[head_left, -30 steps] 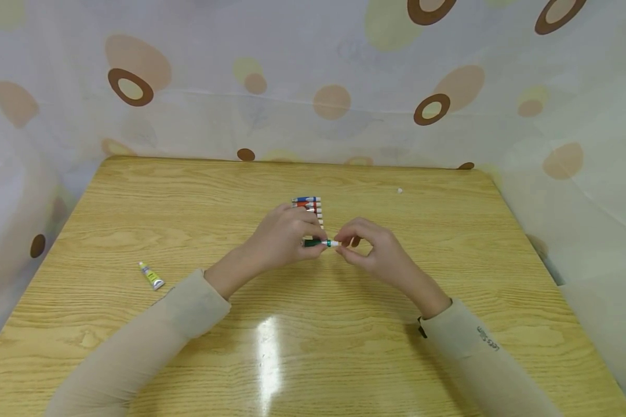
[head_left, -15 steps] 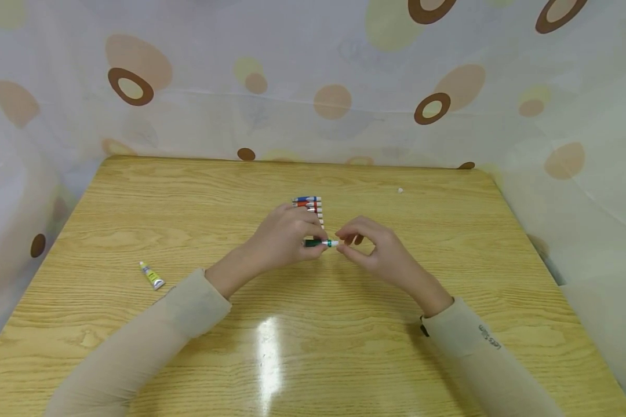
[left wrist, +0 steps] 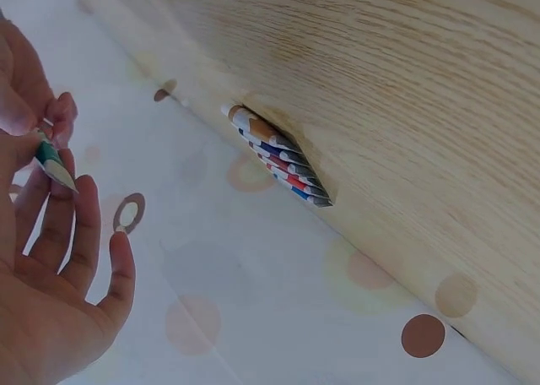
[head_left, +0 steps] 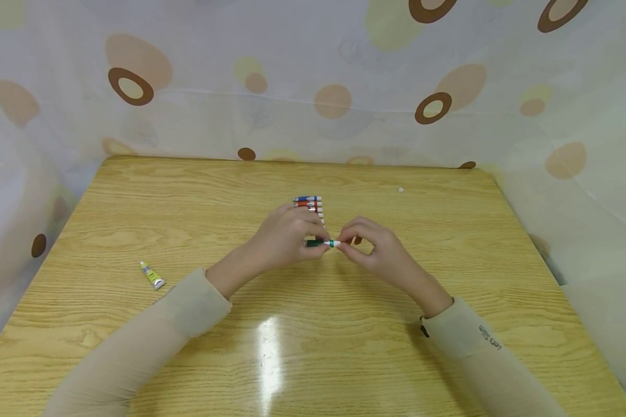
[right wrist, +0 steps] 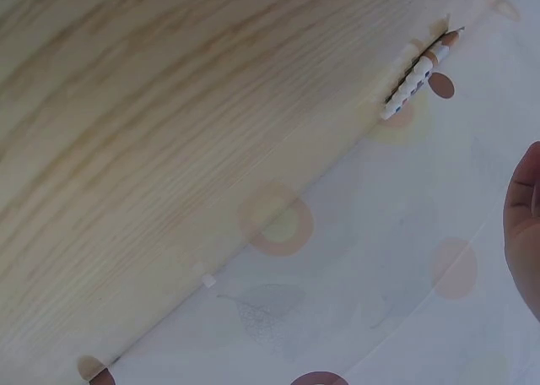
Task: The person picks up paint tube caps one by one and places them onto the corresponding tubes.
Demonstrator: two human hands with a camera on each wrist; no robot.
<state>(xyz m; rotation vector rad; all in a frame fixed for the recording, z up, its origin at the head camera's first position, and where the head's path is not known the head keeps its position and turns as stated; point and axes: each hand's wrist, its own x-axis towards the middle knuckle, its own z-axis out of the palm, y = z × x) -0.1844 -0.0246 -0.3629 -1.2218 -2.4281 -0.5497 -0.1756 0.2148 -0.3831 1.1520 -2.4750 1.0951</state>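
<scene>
My left hand (head_left: 287,237) pinches a small green paint tube (head_left: 315,243) between thumb and fingers, its white-capped end pointing right. From the right, the thumb and index finger of my right hand (head_left: 372,246) pinch the white cap (head_left: 337,244). In the left wrist view the green tube (left wrist: 52,160) shows between both hands, its flat end towards the camera. Just beyond my left hand lies a row of several paint tubes (head_left: 308,198), blue and red ones at the far end, partly hidden by that hand. The right wrist view catches only the edge of my right hand (right wrist: 525,233).
A yellow paint tube (head_left: 152,275) lies apart at the left of the wooden table (head_left: 313,347). Towards the back right is a tiny white piece (head_left: 400,190). A patterned cloth (head_left: 292,87) hangs behind the table and along its sides.
Half a second ago my right fingertips stood slightly apart around the cap; now they are closed on it. The left hand and tube have barely moved.
</scene>
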